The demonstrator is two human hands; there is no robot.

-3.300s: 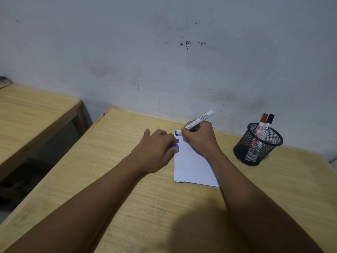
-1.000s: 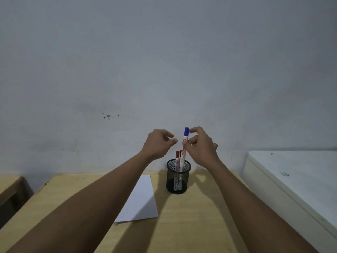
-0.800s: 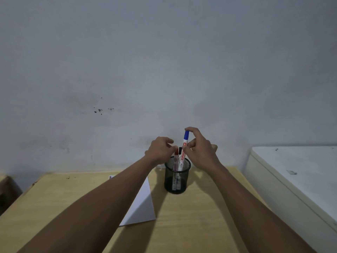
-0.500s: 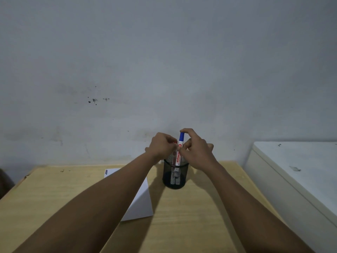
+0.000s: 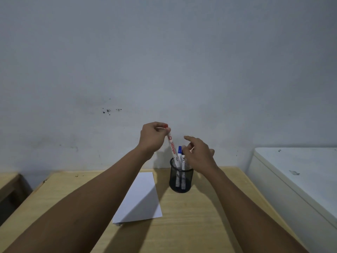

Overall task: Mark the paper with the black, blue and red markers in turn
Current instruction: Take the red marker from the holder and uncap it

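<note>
A black mesh pen holder (image 5: 180, 181) stands on the wooden table (image 5: 191, 221), right of a white sheet of paper (image 5: 141, 198). My left hand (image 5: 152, 137) pinches the red-capped end of the red marker (image 5: 171, 147), which tilts with its lower end still inside the holder. The blue marker (image 5: 179, 152) stands in the holder with its cap up; another marker (image 5: 183, 162) beside it is partly hidden by my right hand (image 5: 197, 154). That hand hovers just right of the holder's top with fingers spread and nothing in it.
A grey wall (image 5: 164, 70) rises directly behind the table. A white cabinet top (image 5: 299, 170) sits close on the right, and part of another wooden table (image 5: 7, 181) shows at the left edge.
My right hand has lowered the blue marker into the holder and let go of it. My left hand has taken hold of the red marker's cap end and lifted it partway up.
</note>
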